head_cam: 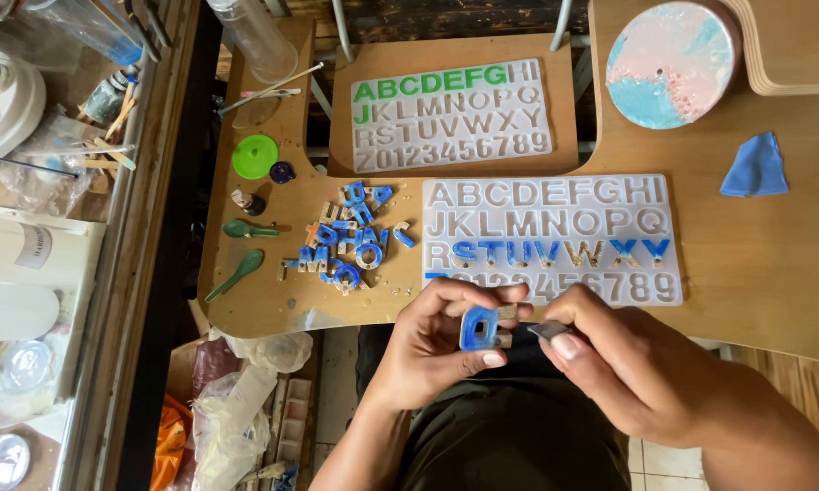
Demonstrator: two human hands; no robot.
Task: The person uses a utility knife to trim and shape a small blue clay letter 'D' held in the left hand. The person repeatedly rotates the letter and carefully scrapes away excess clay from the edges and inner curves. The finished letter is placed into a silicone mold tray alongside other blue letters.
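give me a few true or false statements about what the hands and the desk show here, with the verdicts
1. The left hand holds a blue cast letter. True.
2. The right hand is empty. False: it pinches a small grey blade-like tool against the letter.
3. A pile of cast letters lies left of the near letter mould. True.
4. The far letter mould has blue fill in its top row. False: the fill there is green.
5. The round slab is plain green. False: it is pink and blue.
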